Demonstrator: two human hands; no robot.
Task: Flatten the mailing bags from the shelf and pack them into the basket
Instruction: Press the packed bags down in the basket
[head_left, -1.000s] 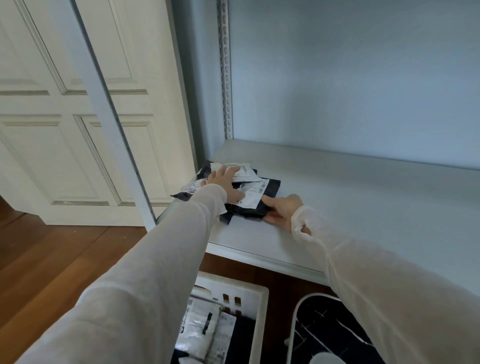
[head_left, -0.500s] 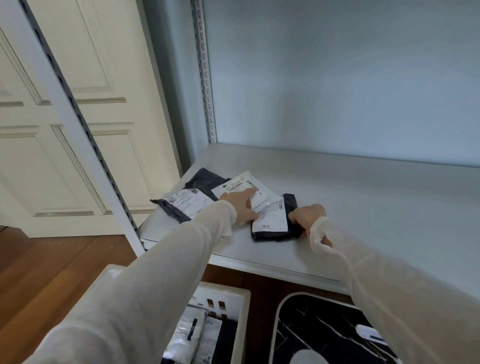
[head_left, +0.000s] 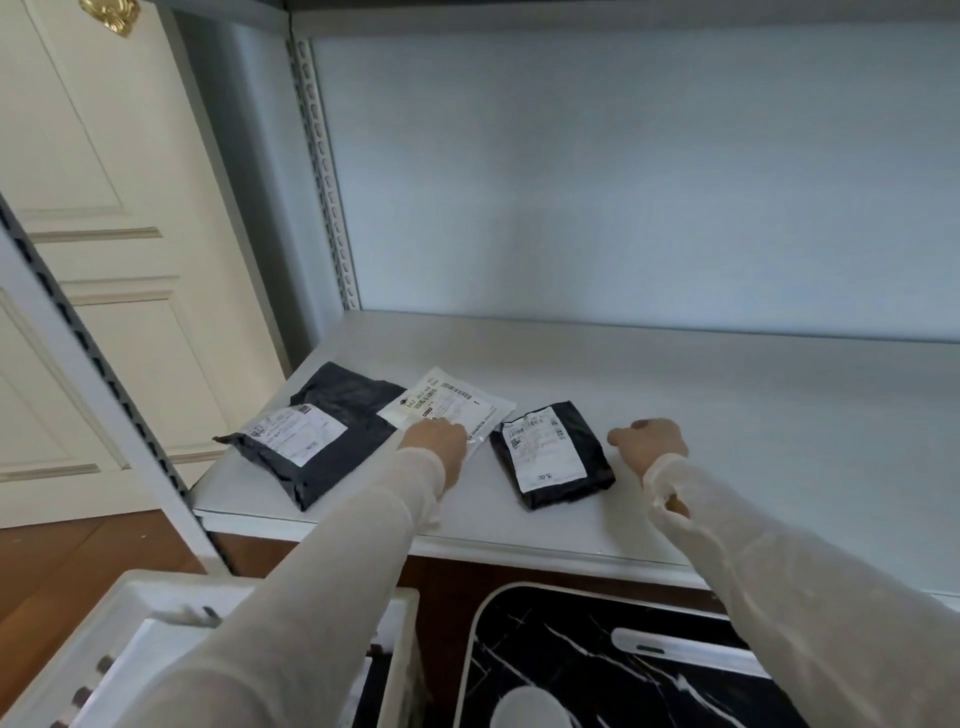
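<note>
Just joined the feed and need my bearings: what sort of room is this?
Probably a room in a home used for storage or parcels: a white metal shelf holding mailing bags, a panelled door beside it, and a wooden floor with a white basket below.

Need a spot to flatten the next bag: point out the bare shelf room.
Bare: shelf right of the right hand, back to the wall. Crowded: left end, where the large black bag, white bag and small black bag lie.

Cream panelled door (head_left: 104, 260), wooden floor (head_left: 78, 561)
</note>
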